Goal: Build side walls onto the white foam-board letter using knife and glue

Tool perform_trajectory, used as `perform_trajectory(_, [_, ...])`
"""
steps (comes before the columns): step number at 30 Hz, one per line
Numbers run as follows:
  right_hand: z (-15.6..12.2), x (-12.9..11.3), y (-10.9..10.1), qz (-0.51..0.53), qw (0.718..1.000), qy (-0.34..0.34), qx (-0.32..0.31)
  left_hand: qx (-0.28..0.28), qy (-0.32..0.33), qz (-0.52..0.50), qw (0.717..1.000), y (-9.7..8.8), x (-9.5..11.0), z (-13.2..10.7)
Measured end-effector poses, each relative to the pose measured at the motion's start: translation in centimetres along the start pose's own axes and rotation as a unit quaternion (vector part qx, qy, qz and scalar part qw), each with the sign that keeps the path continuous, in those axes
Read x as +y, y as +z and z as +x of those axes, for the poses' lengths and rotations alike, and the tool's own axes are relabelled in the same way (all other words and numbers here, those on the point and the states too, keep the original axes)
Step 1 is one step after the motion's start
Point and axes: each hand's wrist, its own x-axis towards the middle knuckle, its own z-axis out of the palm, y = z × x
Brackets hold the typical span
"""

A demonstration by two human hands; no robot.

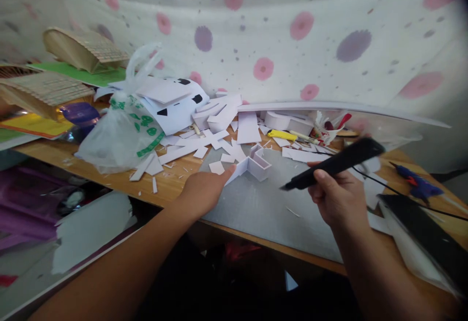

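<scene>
My left hand [203, 189] grips the near end of a bent white foam-board piece [258, 163], its index finger stretched along the strip and the other fingers mostly hidden. The piece stands on edge on a grey cutting mat [263, 209], its far part folded into an angular channel. In my right hand [338, 194] is a black utility knife [332, 165], held above the mat with its tip pointing left towards the piece. Apart from each other, the tip and the white piece do not touch. A thin white sliver [292, 212] lies on the mat.
White offcuts [190, 148] litter the desk behind the mat. A yellow cutter [281, 135] lies near a cup [327, 130] of tools. At right are a blue glue gun [417, 182], a black cord and a dark flat object [420, 233]. A plastic bag [120, 130] stands left.
</scene>
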Motion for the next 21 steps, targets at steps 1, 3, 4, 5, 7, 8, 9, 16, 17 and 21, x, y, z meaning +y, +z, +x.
perform_trajectory(1, [0.0,0.1,0.4,-0.036,0.999,-0.001,-0.001,0.001,0.001,0.002,1.000,0.0,0.0,0.0])
perform_trajectory(3, [0.1,0.1,1.6,-0.096,0.995,0.006,-0.017,0.000,0.001,0.006,1.000,0.1,0.0,-0.1])
perform_trajectory(4, [0.2,0.1,2.3,-0.123,0.992,0.012,-0.037,-0.001,0.000,0.008,1.000,0.0,0.0,-0.1])
perform_trajectory(5, [0.3,0.1,3.0,-0.152,0.986,0.020,-0.068,0.000,-0.001,0.009,1.000,0.0,0.1,-0.1])
perform_trajectory(7, [0.8,0.3,4.5,-0.204,0.970,0.029,-0.130,0.002,-0.002,0.009,1.000,-0.1,0.2,-0.2])
perform_trajectory(8, [1.0,0.6,5.2,-0.221,0.963,0.030,-0.152,0.002,-0.003,0.007,1.000,-0.1,0.2,-0.2])
perform_trajectory(9, [1.3,0.9,5.7,-0.232,0.958,0.031,-0.169,0.003,-0.001,0.005,1.000,-0.2,0.2,-0.2])
perform_trajectory(16, [2.7,3.4,7.4,-0.314,0.929,0.011,-0.194,0.010,0.002,0.001,1.000,0.0,0.1,-0.2])
perform_trajectory(17, [2.8,3.6,7.5,-0.325,0.926,0.007,-0.193,0.010,0.001,0.000,1.000,0.0,0.1,-0.2])
perform_trajectory(21, [2.7,4.1,7.7,-0.349,0.918,-0.008,-0.190,0.019,0.004,-0.009,1.000,0.0,0.0,-0.2])
